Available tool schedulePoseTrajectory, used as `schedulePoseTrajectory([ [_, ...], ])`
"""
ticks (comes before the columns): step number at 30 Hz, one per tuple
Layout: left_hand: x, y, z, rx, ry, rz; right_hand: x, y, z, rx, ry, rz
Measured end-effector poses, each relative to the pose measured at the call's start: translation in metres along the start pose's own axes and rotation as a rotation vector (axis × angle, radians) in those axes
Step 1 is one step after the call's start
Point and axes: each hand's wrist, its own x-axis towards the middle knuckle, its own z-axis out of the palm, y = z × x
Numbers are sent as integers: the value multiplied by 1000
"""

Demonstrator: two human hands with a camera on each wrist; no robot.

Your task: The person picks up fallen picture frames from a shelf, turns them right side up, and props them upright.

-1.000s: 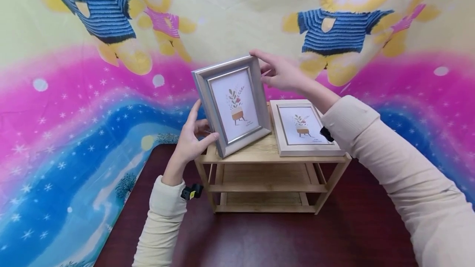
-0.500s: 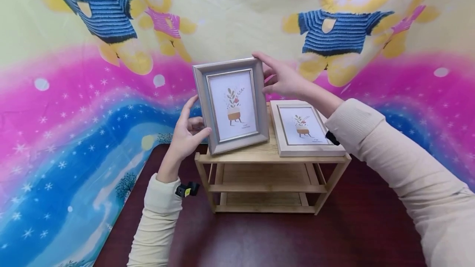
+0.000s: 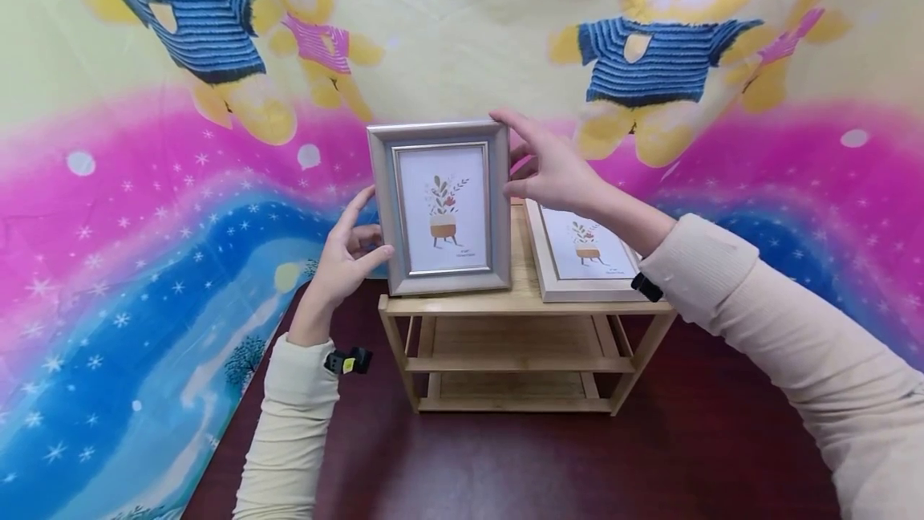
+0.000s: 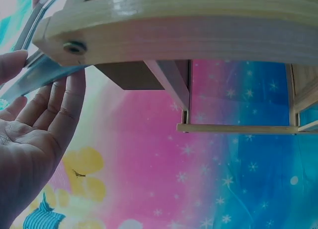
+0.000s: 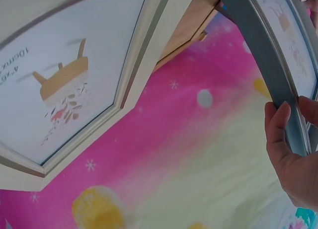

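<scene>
A silver-grey picture frame [image 3: 443, 211] with a potted-plant print stands nearly upright at the left of the wooden rack's top [image 3: 527, 305]. My left hand [image 3: 339, 263] holds its left side, thumb at the front edge and fingers along the side. At the upper right corner my right hand [image 3: 552, 167] grips it; in the right wrist view the thumb and fingers of this hand [image 5: 293, 169] are on either side of the grey border [image 5: 263, 55]. A cream picture frame [image 3: 585, 247] with a similar print lies face up on the right, partly behind my right forearm.
Two lower shelves [image 3: 512, 363] of the rack are below the top. The rack stands on a dark red-brown table [image 3: 491, 464]. Behind it hangs a cloth backdrop [image 3: 447, 30] with printed bears. In the left wrist view, a wooden rail [image 4: 179, 35] crosses above my left hand.
The grey frame has turned from a tilt to nearly straight and shifted slightly left on the rack. Both hands have moved with it, my left hand leftward. The cream frame has stayed put.
</scene>
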Motion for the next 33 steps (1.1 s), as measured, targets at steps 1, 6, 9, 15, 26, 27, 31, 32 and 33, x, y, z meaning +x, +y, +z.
schedulePoseTrajectory([
  [1, 0, 0, 0, 2, 1, 0, -1, 0, 0, 0, 4, -3],
  [6, -2, 3, 5, 35, 15, -38, -6, 3, 1, 41, 11, 18],
  [9, -5, 6, 10, 117, 37, -45, -12, 5, 0, 114, 2, 49],
  [15, -16, 12, 22, 387, 198, 146, -37, 10, -9, 90, -7, 71],
  [26, -33, 32, 65, 430, 391, 499, -101, 26, -36, -164, 24, 54],
  [27, -33, 33, 69, 420, 381, 484, -104, 28, -38, -171, 27, 60],
  [31, -34, 37, 84, 355, 334, 414, -115, 37, -42, -156, 63, 141],
  [32, -34, 38, 88, 335, 325, 403, -117, 39, -43, -148, 70, 160],
  [33, -33, 39, 92, 325, 315, 400, -118, 42, -44, -141, 75, 174],
])
